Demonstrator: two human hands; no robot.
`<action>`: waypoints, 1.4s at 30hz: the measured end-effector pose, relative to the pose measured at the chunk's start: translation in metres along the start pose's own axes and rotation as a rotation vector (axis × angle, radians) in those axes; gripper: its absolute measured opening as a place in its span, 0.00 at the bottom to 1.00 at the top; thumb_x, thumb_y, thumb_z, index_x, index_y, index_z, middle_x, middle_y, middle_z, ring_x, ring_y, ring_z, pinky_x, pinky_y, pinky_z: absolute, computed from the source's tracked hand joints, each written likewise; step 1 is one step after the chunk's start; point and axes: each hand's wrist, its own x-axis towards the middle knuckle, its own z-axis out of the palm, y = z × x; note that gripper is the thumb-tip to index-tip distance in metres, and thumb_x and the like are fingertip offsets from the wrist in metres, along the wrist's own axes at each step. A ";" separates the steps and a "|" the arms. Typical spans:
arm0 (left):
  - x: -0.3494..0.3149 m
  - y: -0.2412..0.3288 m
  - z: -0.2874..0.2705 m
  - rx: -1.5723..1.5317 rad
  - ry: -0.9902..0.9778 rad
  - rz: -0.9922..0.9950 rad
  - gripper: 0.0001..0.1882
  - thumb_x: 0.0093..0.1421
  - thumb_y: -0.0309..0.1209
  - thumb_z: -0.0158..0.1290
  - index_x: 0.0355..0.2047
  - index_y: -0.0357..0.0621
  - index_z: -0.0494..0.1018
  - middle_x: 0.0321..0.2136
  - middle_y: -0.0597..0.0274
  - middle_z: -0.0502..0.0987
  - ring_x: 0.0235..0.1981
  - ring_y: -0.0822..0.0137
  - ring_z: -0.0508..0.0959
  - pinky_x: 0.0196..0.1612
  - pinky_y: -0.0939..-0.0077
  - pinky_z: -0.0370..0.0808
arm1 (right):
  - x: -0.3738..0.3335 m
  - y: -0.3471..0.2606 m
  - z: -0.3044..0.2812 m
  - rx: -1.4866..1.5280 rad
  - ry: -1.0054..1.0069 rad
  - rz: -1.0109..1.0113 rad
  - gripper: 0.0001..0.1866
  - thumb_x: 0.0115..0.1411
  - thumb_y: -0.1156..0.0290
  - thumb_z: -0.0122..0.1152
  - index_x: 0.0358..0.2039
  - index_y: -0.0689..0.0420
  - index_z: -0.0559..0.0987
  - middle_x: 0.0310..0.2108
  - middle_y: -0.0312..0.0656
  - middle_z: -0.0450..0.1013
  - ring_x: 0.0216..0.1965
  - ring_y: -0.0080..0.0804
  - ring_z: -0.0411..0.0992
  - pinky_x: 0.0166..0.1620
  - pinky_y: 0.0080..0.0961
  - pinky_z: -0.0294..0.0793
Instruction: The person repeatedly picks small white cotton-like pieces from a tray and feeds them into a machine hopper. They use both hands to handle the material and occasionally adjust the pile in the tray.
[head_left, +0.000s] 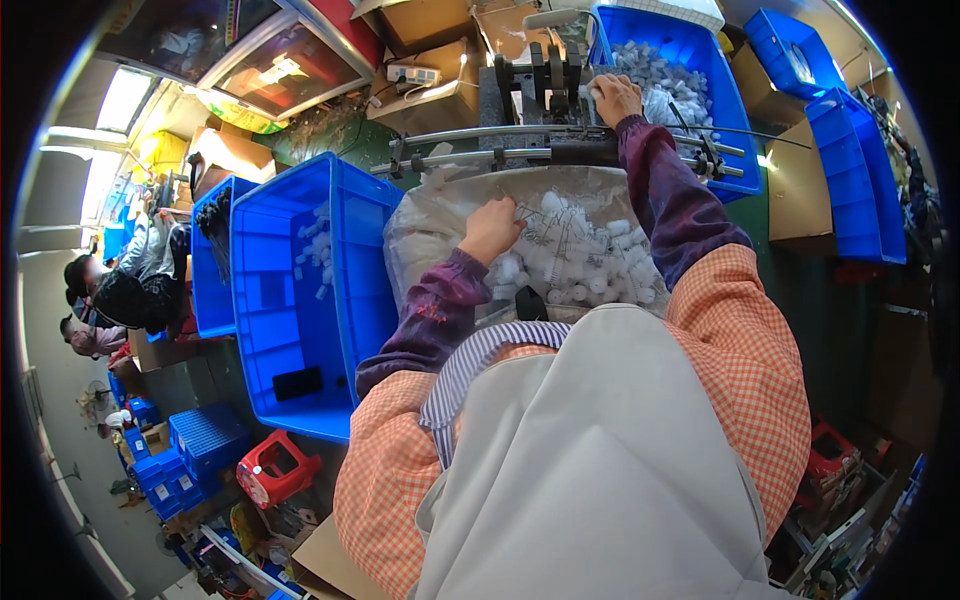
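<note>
My left hand (492, 230) is over a clear plastic sheet (420, 225), its fingers drawn together at the edge of a heap of thin metal springs (562, 232); whatever they pinch is too small to name. White plastic cylinders (590, 282) lie around and under the springs. Farther off, my right hand (616, 98) reaches up to the right side of a dark metal bench machine (545, 85). Its fingers are curled against a small pale part there, which they mostly hide.
Two metal rails (470, 145) cross in front of the machine. A blue bin (735, 110) of white parts stands at the back right. At left, another blue bin (290, 370) holds several white pieces and a black flat object (298, 382). A red stool (275, 468) stands behind it.
</note>
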 end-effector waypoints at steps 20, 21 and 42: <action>-0.002 0.019 -0.026 -0.140 0.289 0.144 0.13 0.54 0.26 0.43 0.41 0.38 0.68 0.37 0.44 0.69 0.42 0.45 0.68 0.45 0.61 0.67 | -0.018 -0.039 -0.004 -0.213 -0.098 0.179 0.17 0.53 0.55 0.48 0.35 0.51 0.78 0.41 0.42 0.68 0.49 0.42 0.58 0.50 0.41 0.52; -0.002 0.021 -0.026 -0.151 0.293 0.152 0.14 0.54 0.26 0.43 0.41 0.38 0.68 0.37 0.44 0.69 0.42 0.46 0.69 0.45 0.61 0.67 | -0.018 -0.044 0.004 -0.224 -0.083 0.166 0.16 0.53 0.56 0.48 0.35 0.52 0.77 0.41 0.41 0.68 0.49 0.42 0.58 0.50 0.42 0.52; 0.008 0.055 -0.057 -0.614 0.382 0.264 0.09 0.56 0.25 0.48 0.37 0.36 0.72 0.24 0.54 0.77 0.27 0.67 0.79 0.30 0.79 0.72 | 0.018 0.021 -0.055 -0.406 -0.374 0.229 0.15 0.54 0.64 0.46 0.40 0.54 0.74 0.41 0.50 0.72 0.44 0.45 0.70 0.44 0.41 0.69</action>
